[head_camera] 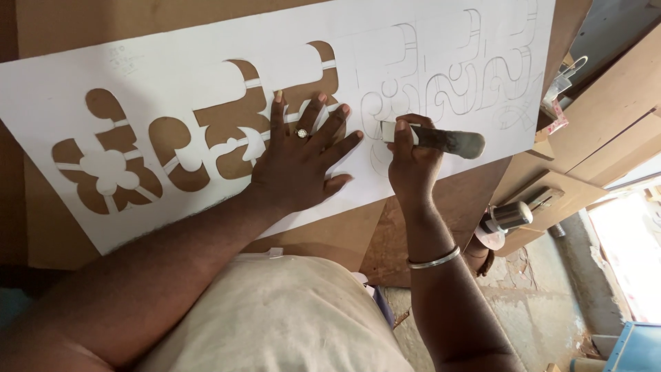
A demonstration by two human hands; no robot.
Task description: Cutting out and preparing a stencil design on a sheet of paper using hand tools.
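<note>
Brown board [441,207] covers the workbench under you, and a long white stencil sheet [172,76] lies across it, running from the left edge of the view up toward the top right. On the left half of the sheet several large curved letter shapes [227,131] are already cut through, so the brown shows in the openings, with thin white bridges left between the parts. On the right half more letters are only drawn in pencil outline [475,76].

Your left hand [299,162] lies flat on the sheet with the fingers spread, pressing the paper down just beside the last cut-out letter; it grasps nothing. A ring [301,133] sits on one finger.

Your right hand [412,162] is clenched around a flat metal cutting blade [441,140], thumb on top. The blade lies nearly level across the hand, its pale end pointing left toward your left fingertips and its rounded end sticking out to the right over the sheet's lower edge. It rests at the first pencilled letter, just beside the left hand. A metal bangle [434,260] circles your right wrist.

Past the board's right edge lie a metal cylinder [508,216], some stacked brown panels [606,124] and a concrete floor [537,303]. Your pale cloth garment [275,317] fills the bottom of the view.
</note>
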